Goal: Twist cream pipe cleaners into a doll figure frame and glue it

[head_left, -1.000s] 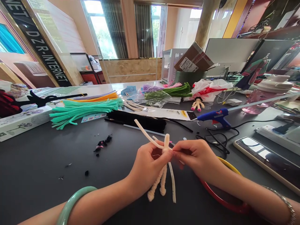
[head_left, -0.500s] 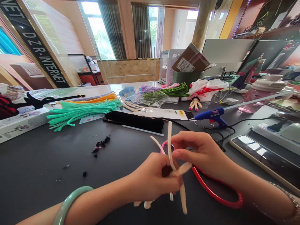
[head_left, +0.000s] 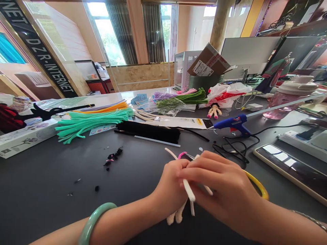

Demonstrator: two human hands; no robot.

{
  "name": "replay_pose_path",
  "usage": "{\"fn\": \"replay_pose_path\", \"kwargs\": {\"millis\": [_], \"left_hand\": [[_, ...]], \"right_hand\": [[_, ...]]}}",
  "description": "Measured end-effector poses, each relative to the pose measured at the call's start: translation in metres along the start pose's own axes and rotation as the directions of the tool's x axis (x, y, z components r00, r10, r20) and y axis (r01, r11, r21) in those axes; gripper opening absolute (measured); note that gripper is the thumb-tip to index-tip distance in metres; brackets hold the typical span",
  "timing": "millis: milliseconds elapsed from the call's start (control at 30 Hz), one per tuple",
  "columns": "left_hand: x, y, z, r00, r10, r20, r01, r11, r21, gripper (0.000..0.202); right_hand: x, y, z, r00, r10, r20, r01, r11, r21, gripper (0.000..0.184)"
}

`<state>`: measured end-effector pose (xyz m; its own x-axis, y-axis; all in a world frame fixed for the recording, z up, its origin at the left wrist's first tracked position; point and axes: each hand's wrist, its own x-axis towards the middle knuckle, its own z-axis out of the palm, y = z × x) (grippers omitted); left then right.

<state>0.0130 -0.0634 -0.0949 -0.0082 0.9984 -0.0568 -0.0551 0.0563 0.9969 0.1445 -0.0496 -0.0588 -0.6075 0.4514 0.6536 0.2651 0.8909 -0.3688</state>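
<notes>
Both of my hands meet over the dark table, working cream pipe cleaners. My left hand, with a green bangle on its wrist, is closed around the twisted cream bundle, whose ends hang below the fist. My right hand crosses over the left, its fingers closed on one loose cream strand. A free cream end pokes out behind the hands next to a pink piece.
A yellow-and-red band lies under my right wrist. A phone and a blue glue gun with its cable are to the right. Black, teal and green pipe cleaners lie farther back. Black scraps lie at left.
My right hand has swung down and over the left, carrying the cream strand from upright to low across the bundle. The left hand stayed closed on the bundle.
</notes>
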Motion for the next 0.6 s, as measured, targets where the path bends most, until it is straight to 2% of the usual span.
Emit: {"fn": "replay_pose_path", "kwargs": {"millis": [100, 233, 333, 433, 600], "left_hand": [[0.001, 0.004, -0.002, 0.999, 0.034, 0.042, -0.035, 0.999, 0.035, 0.008], [0.000, 0.012, -0.006, 0.998, 0.050, -0.023, -0.051, 0.998, -0.031, 0.011], [-0.001, 0.015, -0.005, 0.993, 0.094, -0.068, -0.097, 0.994, -0.043, 0.014], [-0.002, 0.015, -0.005, 0.989, 0.105, -0.100, -0.112, 0.991, -0.066, 0.013], [0.001, 0.011, -0.008, 0.996, 0.073, -0.057, -0.080, 0.988, -0.130, 0.009]], "right_hand": [[-0.003, -0.005, 0.003, 0.996, -0.086, 0.004, 0.086, 0.994, 0.064, 0.016], [-0.007, -0.002, 0.011, 0.995, -0.084, 0.049, 0.071, 0.974, 0.215, 0.019], [-0.009, 0.003, 0.016, 1.000, -0.006, -0.002, 0.006, 0.947, 0.322, 0.020], [-0.009, 0.007, 0.020, 0.994, 0.099, -0.040, -0.072, 0.898, 0.433, 0.013], [-0.004, 0.011, 0.020, 0.964, 0.264, -0.015, -0.196, 0.751, 0.630, 0.017]]}}
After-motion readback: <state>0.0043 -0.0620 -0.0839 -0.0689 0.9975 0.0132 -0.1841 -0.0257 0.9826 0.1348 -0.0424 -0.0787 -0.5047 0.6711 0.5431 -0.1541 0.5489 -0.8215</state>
